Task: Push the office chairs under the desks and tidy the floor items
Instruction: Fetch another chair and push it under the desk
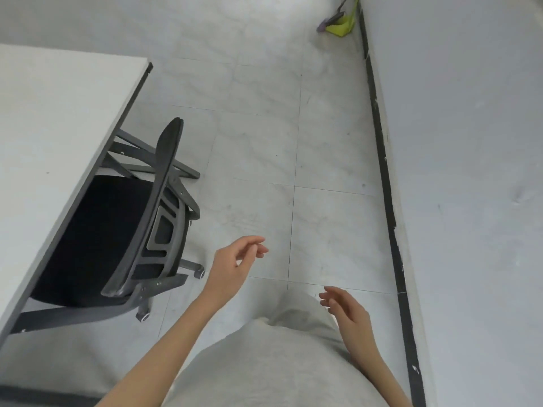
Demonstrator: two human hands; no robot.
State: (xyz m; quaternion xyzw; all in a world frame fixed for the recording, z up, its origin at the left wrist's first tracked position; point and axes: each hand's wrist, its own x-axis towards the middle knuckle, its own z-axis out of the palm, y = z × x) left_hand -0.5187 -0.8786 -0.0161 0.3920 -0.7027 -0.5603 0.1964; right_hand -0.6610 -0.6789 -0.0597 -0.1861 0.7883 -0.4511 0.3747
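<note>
Sitting with its seat tucked under the desk point(53, 118), backrest just outside the desk edge: office chair point(117, 230). Hovering near the chair back, touching nothing, fingers loosely curled and slightly spread: left hand point(235, 265). Farther from the chair, likewise relaxed, empty: right hand point(346, 312). Well beyond the chair, against the wall point(470, 142): yellow-green dustpan point(342, 24). Between chair and wall, bare tiled floor point(293, 142).

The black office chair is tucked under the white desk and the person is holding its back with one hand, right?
Not quite. The black office chair is tucked under the white desk, but neither the left hand nor the right hand touches it; both hang open above the floor in the head view.
</note>
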